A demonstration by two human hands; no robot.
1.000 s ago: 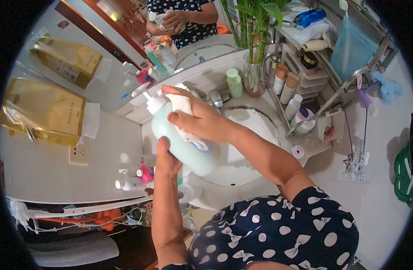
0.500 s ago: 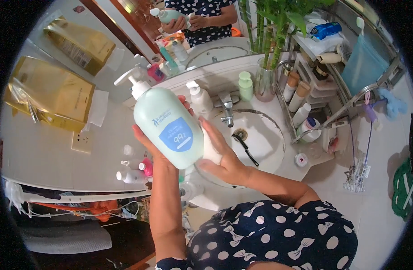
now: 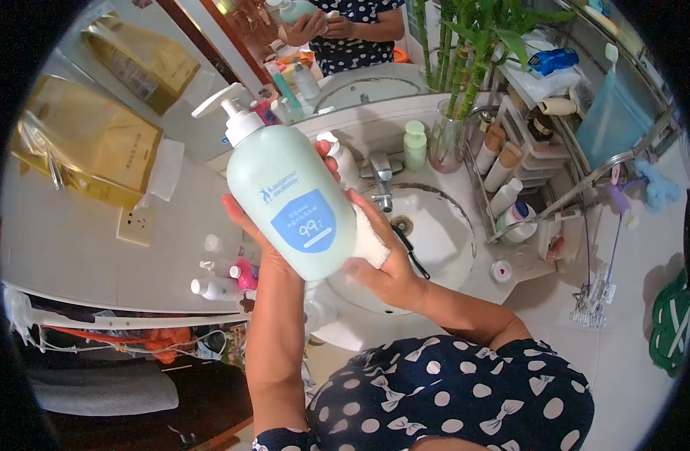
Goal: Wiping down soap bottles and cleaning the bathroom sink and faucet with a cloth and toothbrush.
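Observation:
A pale green pump bottle (image 3: pixel 285 173) with a white pump head (image 3: pixel 236 116) is held up tilted, its blue-printed front toward me. My left hand (image 3: pixel 261 239) grips it from behind; the thumb shows at its left side and fingertips at its right. My right hand (image 3: pixel 396 269) is closed on a white cloth (image 3: pixel 369 239) pressed against the bottle's lower right side. Below and to the right is the white sink (image 3: pixel 442 240), with a black-handled item (image 3: pixel 416 263) lying in it, partly hidden by my right hand.
A metal faucet (image 3: pixel 382 177) rises behind the sink, with a small green bottle (image 3: pixel 415 144) and a glass vase of bamboo (image 3: pixel 448 143) beside it. A rack of bottles (image 3: pixel 502 173) stands to the right. A yellow tissue pack (image 3: pixel 89 143) hangs on the left wall.
The bottle has come slightly closer and turned a little more upright. My right hand and the cloth have shifted a bit to the right along its side.

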